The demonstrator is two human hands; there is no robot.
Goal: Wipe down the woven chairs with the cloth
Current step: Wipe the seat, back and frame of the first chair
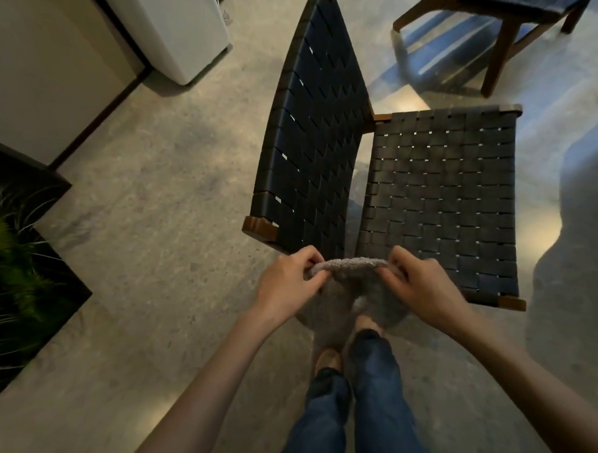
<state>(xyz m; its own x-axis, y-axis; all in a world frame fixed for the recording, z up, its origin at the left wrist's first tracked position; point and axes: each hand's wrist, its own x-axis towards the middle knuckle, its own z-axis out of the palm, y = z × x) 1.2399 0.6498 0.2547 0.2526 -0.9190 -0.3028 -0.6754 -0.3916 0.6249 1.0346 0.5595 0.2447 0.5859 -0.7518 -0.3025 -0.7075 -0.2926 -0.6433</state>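
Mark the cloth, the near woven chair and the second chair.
cloth (350,266), head view, folded top edge.
near woven chair (440,199), head view, middle of the seat webbing.
second chair (501,56), head view, front wooden leg.

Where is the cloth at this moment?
In the head view the grey cloth hangs at lower centre, gripped by the left hand and right hand, just before the near woven chair, above the person's feet.
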